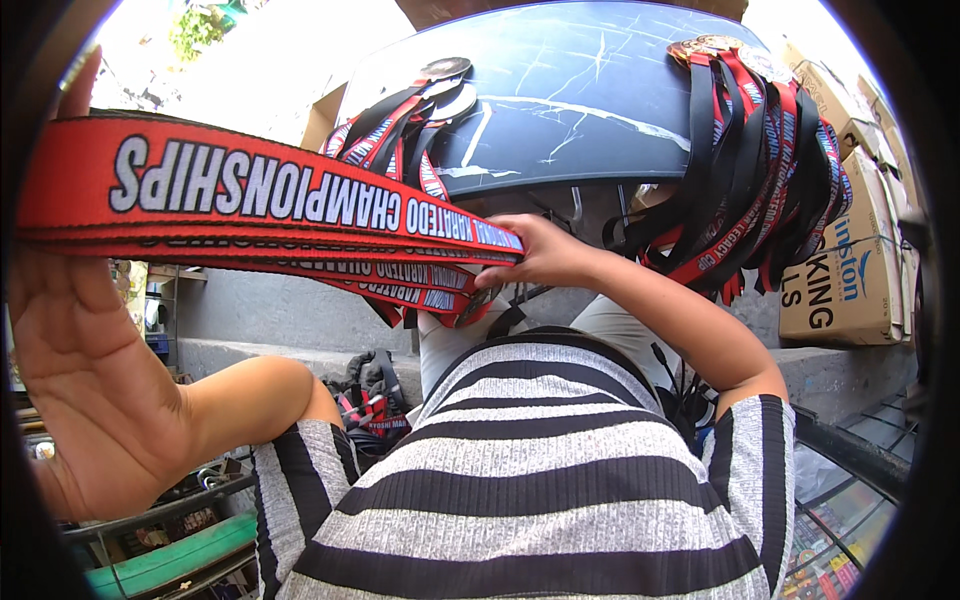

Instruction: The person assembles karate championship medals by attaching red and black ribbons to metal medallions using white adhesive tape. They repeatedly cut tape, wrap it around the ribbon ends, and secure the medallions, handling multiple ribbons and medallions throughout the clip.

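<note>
Head camera: a band of red ribbons with pale lettering and dark edging stretches between the two hands, running from the far left of the view to a point in front of the lap. Their left end crosses in front of the fingers of the left hand, whose palm is turned up toward the camera; it is spread out flat, with the fingers reaching behind the ribbons and one fingertip showing above their upper edge. At the other end, the right hand pinches the gathered ribbons between thumb and fingers, so that they extend leftward from its grip in several layers. Beyond the hands stands a dark blue table with white marble-like veining. On its left side lies a cluster of medals, their ribbons partly hidden behind the stretched band. A larger bunch of medals rests at the right side of the table, its black and red straps hanging down over the edge. Right of that bunch stand cardboard boxes. The person wears a striped top.
</note>
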Demonstrator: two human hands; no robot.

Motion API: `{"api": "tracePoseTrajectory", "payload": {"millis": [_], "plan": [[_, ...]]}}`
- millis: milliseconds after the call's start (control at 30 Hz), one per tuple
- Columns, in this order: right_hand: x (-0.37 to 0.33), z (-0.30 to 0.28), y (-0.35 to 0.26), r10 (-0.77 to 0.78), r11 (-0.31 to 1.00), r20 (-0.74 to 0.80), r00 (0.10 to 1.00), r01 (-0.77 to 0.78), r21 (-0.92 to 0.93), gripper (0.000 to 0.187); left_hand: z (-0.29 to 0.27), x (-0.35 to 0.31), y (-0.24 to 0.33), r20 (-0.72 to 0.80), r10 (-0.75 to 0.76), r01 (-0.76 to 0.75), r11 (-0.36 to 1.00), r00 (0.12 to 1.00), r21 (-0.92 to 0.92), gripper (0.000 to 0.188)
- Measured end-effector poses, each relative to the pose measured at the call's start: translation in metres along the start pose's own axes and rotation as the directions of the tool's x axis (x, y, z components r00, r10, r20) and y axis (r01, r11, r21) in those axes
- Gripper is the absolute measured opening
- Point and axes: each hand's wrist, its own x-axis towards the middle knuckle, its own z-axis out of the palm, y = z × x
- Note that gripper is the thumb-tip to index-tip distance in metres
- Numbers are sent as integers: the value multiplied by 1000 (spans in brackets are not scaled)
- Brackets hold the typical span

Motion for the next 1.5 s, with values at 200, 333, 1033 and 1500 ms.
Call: {"api": "tracePoseTrajectory", "payload": {"millis": [200, 333, 1033, 1500], "plan": [[-13, -23, -3, 30, 999, -55, 998, -31, -19, 40, 2, -3, 1, 7, 11, -11, 1000, 1000, -7, 79], [-21, -27, -3, 57, 998, -76, 996, -56, 7, 44, 5, 0, -5, 14, 12, -12, 1000, 1000, -24, 77], [-30, -14, -7, -39, 965, -132, 990, 3, -264, 27, 8, 3, -28, -3, -37, 36, 997, 999, -75, 71], [-61, -5, -5, 57, 918, -119, 991, -99, -383, 41, 14, 1, -40, 4, -85, 85, 989, 996, -122, 67]]}}
